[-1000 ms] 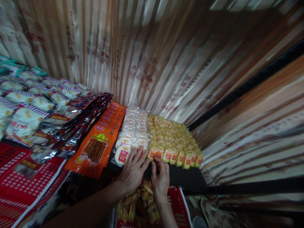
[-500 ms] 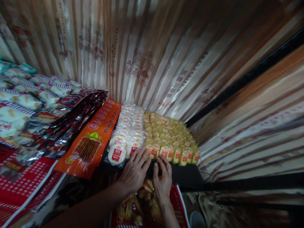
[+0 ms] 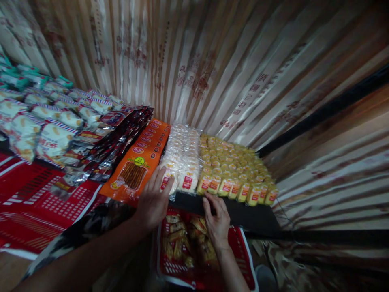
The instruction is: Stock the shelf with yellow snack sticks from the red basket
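My left hand (image 3: 153,200) lies with its fingers stretched out against the front of a round white packaged cracker (image 3: 168,182), partly covering its red label. My right hand (image 3: 217,217) is just in front of the yellow wrapped snack cakes (image 3: 240,170), with fingers loosely bent and apart, nothing visible in them. The yellow packs stand in tight rows on a black shelf (image 3: 240,213). Two rows of clear-wrapped white crackers (image 3: 188,162) stand to their left. An orange bag of stick snacks (image 3: 136,162) leans beside my left hand.
Below the shelf, a red basket (image 3: 246,247) holds gold-wrapped packs (image 3: 176,239). Another red basket (image 3: 39,207) sits at the left. White snack bags (image 3: 56,140) and dark red packets (image 3: 121,134) fill the shelf's left part. A pleated printed curtain (image 3: 194,65) hangs behind, crossed by a black bar (image 3: 325,105).
My left hand has moved left from the yellow packs to the white crackers. My right hand has drawn back slightly from the yellow row. The view has shifted, showing more of the basket below.
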`<state>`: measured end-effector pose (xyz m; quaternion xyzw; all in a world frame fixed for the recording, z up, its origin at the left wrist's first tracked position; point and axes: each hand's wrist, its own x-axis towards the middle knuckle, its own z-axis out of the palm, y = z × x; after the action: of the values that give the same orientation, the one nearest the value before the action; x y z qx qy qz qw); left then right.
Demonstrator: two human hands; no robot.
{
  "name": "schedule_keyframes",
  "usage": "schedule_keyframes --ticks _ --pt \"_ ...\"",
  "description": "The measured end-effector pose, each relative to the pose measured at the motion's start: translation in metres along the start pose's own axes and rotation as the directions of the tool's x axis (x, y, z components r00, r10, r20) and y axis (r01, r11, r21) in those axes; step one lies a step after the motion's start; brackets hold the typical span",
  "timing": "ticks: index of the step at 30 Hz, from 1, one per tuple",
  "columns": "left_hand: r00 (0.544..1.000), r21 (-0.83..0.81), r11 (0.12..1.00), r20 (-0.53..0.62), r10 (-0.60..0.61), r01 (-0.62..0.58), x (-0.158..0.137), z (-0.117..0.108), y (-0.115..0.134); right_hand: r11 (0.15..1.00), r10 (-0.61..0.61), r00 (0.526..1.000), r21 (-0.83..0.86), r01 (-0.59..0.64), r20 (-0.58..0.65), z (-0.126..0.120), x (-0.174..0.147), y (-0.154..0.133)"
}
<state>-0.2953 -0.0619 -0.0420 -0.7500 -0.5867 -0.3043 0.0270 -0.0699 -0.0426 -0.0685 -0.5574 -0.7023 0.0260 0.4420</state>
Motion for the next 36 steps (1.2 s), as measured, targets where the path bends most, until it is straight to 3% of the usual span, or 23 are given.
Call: schedule_keyframes --ticks 6,11,17,25,36 --pt "1.0 0.015 1.0 -0.001 -0.021 0.021 0.003 0.013 -0.006 0.999 -0.05 0.97 0.023 0.045 0.239 0.021 0.006 -0.021" --pt "0.999 -0.002 1.0 -0.023 0.022 -0.023 0.013 0.02 -0.005 0.998 -0.055 0.981 -0.033 0.062 0.187 0.033 0.004 -0.02" --pt "0.997 -0.024 0.998 -0.039 -0.061 0.06 0.02 0.016 0.0 0.998 -0.046 0.989 -0.037 0.051 0.14 0.033 0.002 -0.019" --pt "0.994 -0.059 0.995 -0.066 -0.083 0.079 0.014 0.015 -0.016 0.996 -0.034 0.994 -0.084 0.043 0.107 0.035 0.003 -0.021" --pt "0.96 -0.187 0.942 0.076 -0.269 0.279 0.024 0.023 -0.003 0.998 0.064 0.992 0.003 -0.065 0.104 0.033 0.002 -0.016"
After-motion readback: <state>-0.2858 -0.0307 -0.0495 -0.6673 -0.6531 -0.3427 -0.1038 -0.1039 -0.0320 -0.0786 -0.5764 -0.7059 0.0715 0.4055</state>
